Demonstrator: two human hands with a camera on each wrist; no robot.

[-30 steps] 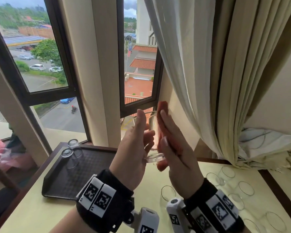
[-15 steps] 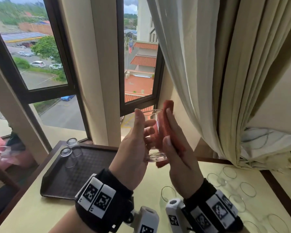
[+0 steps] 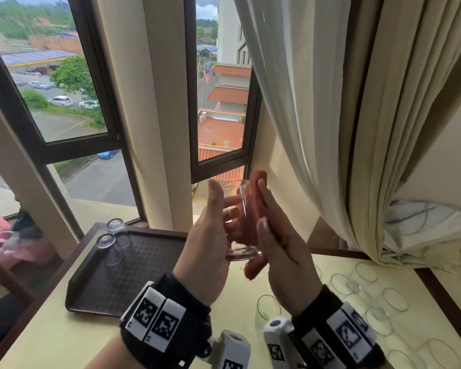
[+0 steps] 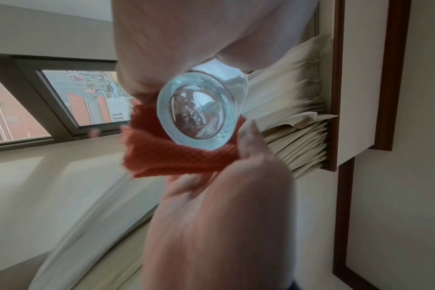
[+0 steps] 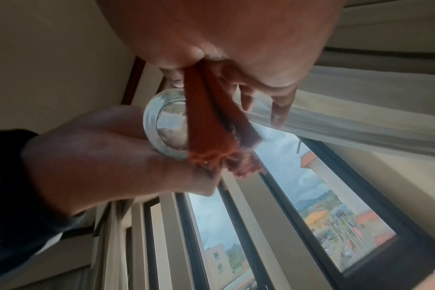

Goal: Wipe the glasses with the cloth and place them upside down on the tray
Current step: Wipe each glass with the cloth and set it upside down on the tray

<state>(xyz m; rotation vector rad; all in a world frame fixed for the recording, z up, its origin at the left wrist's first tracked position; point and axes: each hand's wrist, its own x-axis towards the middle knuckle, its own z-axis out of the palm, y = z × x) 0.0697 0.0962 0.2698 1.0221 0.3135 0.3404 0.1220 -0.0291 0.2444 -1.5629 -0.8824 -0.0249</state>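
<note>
Cloth slid up; left hand grips glass.

I see a pale yellow table with a dark wooden edge. A dark brown tray lies on its left part, carrying two upturned glasses at its far left corner. Several upright empty glasses stand on the right part.

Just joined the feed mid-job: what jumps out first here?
A clear drinking glass is held up before the window, the left hand gripping it while the right hand presses a folded orange cloth against its side. Two wiped glasses stand upside down on the dark brown tray at left.
</note>
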